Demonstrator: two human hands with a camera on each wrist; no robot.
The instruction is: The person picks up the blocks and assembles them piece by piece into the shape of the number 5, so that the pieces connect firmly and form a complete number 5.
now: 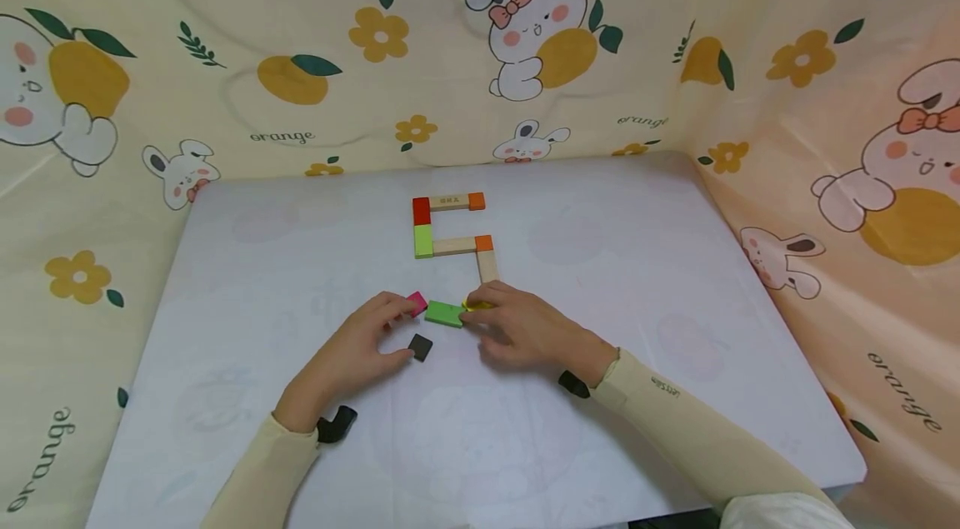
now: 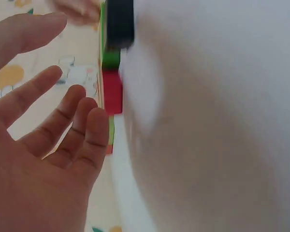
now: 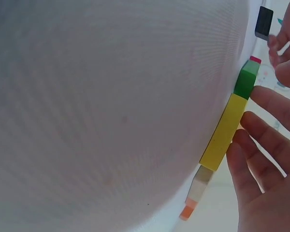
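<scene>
My left hand (image 1: 360, 350) has its fingers loosely spread, with nothing gripped. Its index fingertip reaches the pink block (image 1: 417, 303) in the head view, and its thumb is beside a small black block (image 1: 421, 347). A green block (image 1: 444, 313) lies flat just right of the pink one. My right hand (image 1: 525, 329) rests its fingers at a yellow block (image 3: 224, 133), which it mostly covers in the head view. In the right wrist view those fingers look straight, with the index fingertip near the joint of the green and yellow blocks.
Further back, red (image 1: 422, 211), lime (image 1: 423, 242), natural wood (image 1: 453, 246) and orange blocks (image 1: 477, 201) lie end to end in an angular line down to the yellow block. All sit on a white table (image 1: 637, 279). A printed cloth (image 1: 450, 54) rises behind and beside it.
</scene>
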